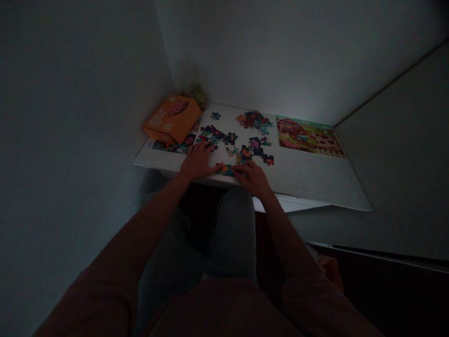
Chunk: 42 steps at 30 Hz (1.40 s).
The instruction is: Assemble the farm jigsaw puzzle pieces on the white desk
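My left hand [197, 161] lies on the white tabletop with its fingers spread, its thumb reaching to the left end of a teal-and-orange jigsaw puzzle piece [225, 170] near the front edge. At that piece's right end, my right hand [253, 179] has its thumb and fingertips drawn together on it. Just beyond are loose dark puzzle pieces [257, 150] and a cluster of more pieces [213, 132], some partly hidden by my left fingers. A heap of mixed pieces [254, 120] lies farther back.
An orange puzzle box [173, 119] stands at the table's left, partly over a dark picture sheet [168, 146]. A farm picture [310, 136] lies on the right. Behind the box is a leafy item [196, 95]. Walls enclose the white table [315, 180].
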Motion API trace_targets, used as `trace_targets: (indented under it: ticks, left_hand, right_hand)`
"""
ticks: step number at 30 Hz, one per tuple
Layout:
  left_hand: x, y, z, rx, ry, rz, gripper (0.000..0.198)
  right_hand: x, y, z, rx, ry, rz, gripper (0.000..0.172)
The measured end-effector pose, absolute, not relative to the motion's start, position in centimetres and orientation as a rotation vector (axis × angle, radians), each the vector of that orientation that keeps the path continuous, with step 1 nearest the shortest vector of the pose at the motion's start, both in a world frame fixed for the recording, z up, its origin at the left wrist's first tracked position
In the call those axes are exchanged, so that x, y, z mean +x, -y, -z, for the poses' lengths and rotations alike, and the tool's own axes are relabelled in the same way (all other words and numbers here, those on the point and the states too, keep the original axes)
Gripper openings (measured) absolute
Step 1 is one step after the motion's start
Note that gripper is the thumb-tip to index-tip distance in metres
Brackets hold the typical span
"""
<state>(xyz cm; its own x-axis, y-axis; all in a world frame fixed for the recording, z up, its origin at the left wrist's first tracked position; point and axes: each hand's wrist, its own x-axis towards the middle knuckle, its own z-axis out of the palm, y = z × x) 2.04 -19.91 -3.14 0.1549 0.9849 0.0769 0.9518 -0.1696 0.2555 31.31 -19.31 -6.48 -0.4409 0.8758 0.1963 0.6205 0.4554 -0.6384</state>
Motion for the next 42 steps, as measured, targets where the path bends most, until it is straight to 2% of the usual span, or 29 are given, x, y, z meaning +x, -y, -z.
trace_targets:
  ticks: [8,18,24,27,35,42]
  left_hand:
    - [1.8,19.6,3.6,2.263,-1.900,-0.347,0.107]
    - [1.9,19.8,3.3,2.250,-1.898,-0.365,0.105]
    - [1.9,19.7,3.3,2.256,-1.891,-0.347,0.106]
    - [1.8,19.7,3.3,2.262,-1.885,-0.361,0.102]
    - [1.9,19.7,3.1,2.259,-1.916,-0.345,0.101]
    - [1.9,19.6,3.1,2.282,-1.938,-0.311,0.102]
  right_hand:
    - [30.6,19.9,6.4,-1.330,2.350,-0.482,0.040]
    - [31.1,19.8,5.7,-1.326,2.274,-0.562,0.049]
    - [36.5,17.9,5.6,-1.424,2.110,-0.417,0.033]
    - [39.2,17.5,5.8,-1.532,2.038,-0.391,0.031]
    - [39.5,17.2,6.0,-1.647,1.967,-0.361,0.035]
    - [39.2,17.3,5.7,-1.730,1.964,-0.334,0.045]
